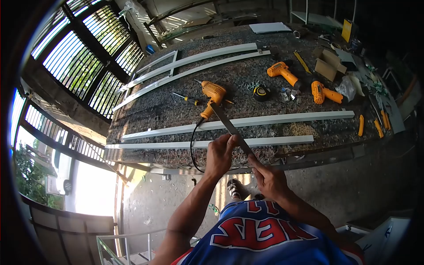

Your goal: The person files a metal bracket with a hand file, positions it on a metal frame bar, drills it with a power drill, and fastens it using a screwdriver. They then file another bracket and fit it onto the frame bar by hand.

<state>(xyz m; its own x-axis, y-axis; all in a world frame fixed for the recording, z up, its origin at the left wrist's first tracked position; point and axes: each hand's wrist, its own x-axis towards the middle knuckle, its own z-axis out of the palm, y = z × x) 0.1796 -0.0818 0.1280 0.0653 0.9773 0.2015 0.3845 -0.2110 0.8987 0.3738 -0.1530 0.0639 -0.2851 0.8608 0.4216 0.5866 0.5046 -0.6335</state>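
A long, dark, flat metal bar that looks like a flat file slants over the near edge of the workbench. My right hand is closed round its lower end, the index finger stretched along it. At its middle, the curled fingers of my left hand pinch its edge. The far tip overlaps the handle of a corded orange drill lying on the bench. Under the bar, two white metal profiles, a nearer one and a farther one, lie along the bench.
On the cluttered workbench lie a screwdriver, a tape measure, two cordless orange drills and a cardboard box. A white frame lies at the back left. Orange-handled tools are at the right.
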